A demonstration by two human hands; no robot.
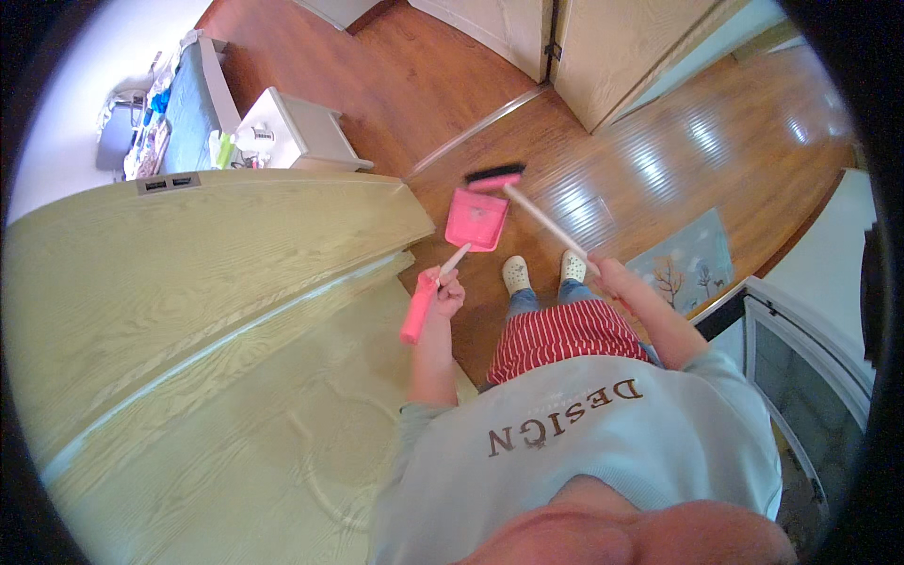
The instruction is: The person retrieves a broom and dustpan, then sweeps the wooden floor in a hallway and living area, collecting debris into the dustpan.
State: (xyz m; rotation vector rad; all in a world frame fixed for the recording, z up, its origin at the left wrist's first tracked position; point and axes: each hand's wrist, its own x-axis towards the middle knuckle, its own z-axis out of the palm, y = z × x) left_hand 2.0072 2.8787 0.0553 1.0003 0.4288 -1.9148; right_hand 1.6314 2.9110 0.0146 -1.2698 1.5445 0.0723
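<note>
My left hand (449, 293) grips the handle of a pink long-handled dustpan (476, 219), whose pan lies on the wooden floor in front of my feet. Some grey dust or debris shows inside the pan. A broom (496, 177) with a pink head and black bristles stands on the floor just beyond the pan's far edge. My right hand (611, 277) is closed around the broom's pale stick, which slants from the head back towards me.
A wooden door (296, 205) stands close on the left. Past it are a white nightstand (311, 134) and a bed (189, 106). A metal threshold strip (480, 131) crosses the floor. A mat with printed trees (685, 265) lies at the right, near a glazed, framed panel (791, 353).
</note>
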